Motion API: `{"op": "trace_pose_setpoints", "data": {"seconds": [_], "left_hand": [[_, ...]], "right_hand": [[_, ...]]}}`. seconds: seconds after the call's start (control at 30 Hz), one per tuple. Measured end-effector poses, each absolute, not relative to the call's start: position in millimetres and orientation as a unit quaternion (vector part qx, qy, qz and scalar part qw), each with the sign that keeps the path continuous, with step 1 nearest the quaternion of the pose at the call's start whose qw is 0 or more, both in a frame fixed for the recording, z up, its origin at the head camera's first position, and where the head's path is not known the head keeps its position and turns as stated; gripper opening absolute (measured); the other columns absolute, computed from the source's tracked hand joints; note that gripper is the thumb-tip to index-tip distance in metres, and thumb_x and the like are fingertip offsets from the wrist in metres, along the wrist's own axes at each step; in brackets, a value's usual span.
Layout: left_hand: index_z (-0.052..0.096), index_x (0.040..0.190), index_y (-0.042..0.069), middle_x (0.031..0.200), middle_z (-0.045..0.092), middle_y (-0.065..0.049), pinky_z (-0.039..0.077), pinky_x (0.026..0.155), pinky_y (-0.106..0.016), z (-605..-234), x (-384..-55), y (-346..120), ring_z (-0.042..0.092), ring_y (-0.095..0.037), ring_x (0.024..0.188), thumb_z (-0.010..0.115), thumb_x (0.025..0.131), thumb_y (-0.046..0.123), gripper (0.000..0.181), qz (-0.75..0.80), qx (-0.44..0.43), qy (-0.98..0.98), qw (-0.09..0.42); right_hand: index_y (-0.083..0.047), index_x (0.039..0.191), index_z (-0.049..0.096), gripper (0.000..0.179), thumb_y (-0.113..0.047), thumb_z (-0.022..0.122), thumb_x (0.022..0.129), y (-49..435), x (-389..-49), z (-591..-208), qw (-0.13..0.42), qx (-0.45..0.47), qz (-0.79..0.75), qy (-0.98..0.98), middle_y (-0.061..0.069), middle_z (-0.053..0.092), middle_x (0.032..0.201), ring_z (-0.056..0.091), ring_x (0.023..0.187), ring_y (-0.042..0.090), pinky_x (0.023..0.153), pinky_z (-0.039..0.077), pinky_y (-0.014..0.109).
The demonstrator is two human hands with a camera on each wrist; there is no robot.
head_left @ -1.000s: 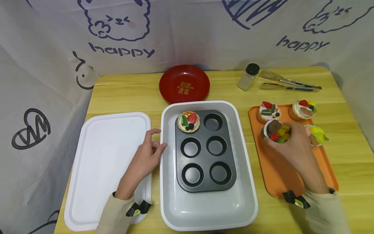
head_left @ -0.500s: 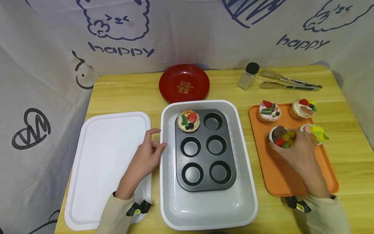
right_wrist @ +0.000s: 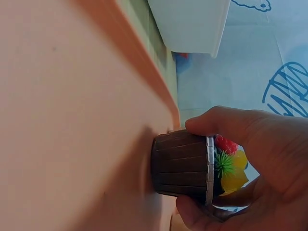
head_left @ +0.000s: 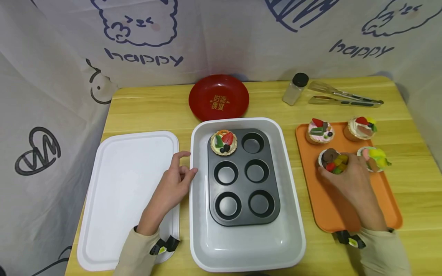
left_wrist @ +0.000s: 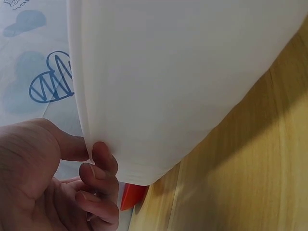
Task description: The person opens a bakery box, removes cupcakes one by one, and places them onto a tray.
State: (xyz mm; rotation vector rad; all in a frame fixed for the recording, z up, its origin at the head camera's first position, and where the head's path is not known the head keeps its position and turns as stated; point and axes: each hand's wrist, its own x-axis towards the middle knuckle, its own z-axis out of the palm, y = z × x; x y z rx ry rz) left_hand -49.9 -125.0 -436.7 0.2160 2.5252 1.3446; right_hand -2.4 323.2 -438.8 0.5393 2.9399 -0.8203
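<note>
My right hand [head_left: 348, 182] grips a chocolate cupcake [head_left: 330, 161] by its sides, low over the orange tray [head_left: 328, 203]. In the right wrist view, the cupcake's pleated brown cup [right_wrist: 180, 163] sits between thumb and fingers, its base at the tray surface; fruit pieces top it. With thumb and index finger my left hand [head_left: 174, 184] pinches the left rim of the deep white basin [head_left: 248, 249]. In the left wrist view, the thumb is at the rim and curled fingers lie against the outer wall. Inside the basin lies a dark muffin pan [head_left: 240, 191], one fruit tart [head_left: 223, 142] in its far-left cup.
Three more cupcakes stand on the orange tray, including a pink one [head_left: 320, 131]. A white tray [head_left: 127, 199] lies at left. Behind the basin are a red plate [head_left: 219, 97], a black-capped jar [head_left: 295, 89] and metal tongs [head_left: 345, 96].
The right hand has moved the chocolate cupcake slightly right and toward the person, then stayed nearly still over the tray. The left hand has kept its place at the basin's rim.
</note>
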Motion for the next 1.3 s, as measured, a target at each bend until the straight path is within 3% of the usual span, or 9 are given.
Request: {"op": "trace_pose_setpoints", "data": {"seconds": [0.57,0.83,1.03,1.2,1.3], "left_hand": [[0.035,0.143,0.011,0.074,0.064,-0.006,0.043,0.058,-0.030,-437,-49,-125,0.053,-0.016,0.060,0.056,0.103,0.021,0.046,0.465,0.076,0.872,0.131],[0.035,0.143,0.012,0.074,0.064,-0.006,0.043,0.057,-0.030,-438,-49,-125,0.052,-0.016,0.060,0.056,0.103,0.022,0.046,0.465,0.073,0.872,0.133],[0.035,0.143,0.012,0.074,0.064,-0.006,0.043,0.057,-0.029,-437,-49,-125,0.052,-0.016,0.060,0.056,0.103,0.022,0.047,0.466,0.075,0.872,0.132],[0.035,0.143,0.013,0.073,0.064,-0.005,0.043,0.056,-0.030,-436,-49,-125,0.052,-0.017,0.059,0.056,0.103,0.023,0.047,0.465,0.076,0.872,0.131],[0.034,0.143,0.013,0.073,0.063,-0.005,0.043,0.056,-0.031,-436,-48,-125,0.052,-0.017,0.059,0.056,0.103,0.024,0.047,0.465,0.072,0.872,0.133]], "right_hand": [[0.021,0.135,0.035,0.089,-0.046,0.072,0.089,324,-5,-436,0.058,0.179,-0.273,0.943,0.041,0.036,0.122,0.043,0.099,0.046,0.076,0.043,0.056],[0.019,0.142,0.027,0.100,-0.051,0.074,0.086,323,-3,-433,0.071,0.180,-0.273,0.942,0.045,0.032,0.130,0.037,0.113,0.054,0.089,0.037,0.066],[0.017,0.145,0.023,0.108,-0.057,0.073,0.084,321,-3,-426,0.083,0.185,-0.257,0.945,0.046,0.025,0.136,0.038,0.113,0.057,0.092,0.037,0.070],[0.018,0.146,0.020,0.106,-0.053,0.072,0.087,317,-1,-419,0.066,0.181,-0.230,0.954,0.047,0.014,0.146,0.027,0.125,0.062,0.092,0.035,0.073],[0.019,0.145,0.024,0.099,-0.043,0.076,0.087,311,1,-414,0.025,0.170,-0.211,0.962,0.047,0.022,0.141,0.027,0.125,0.061,0.091,0.035,0.071]]}}
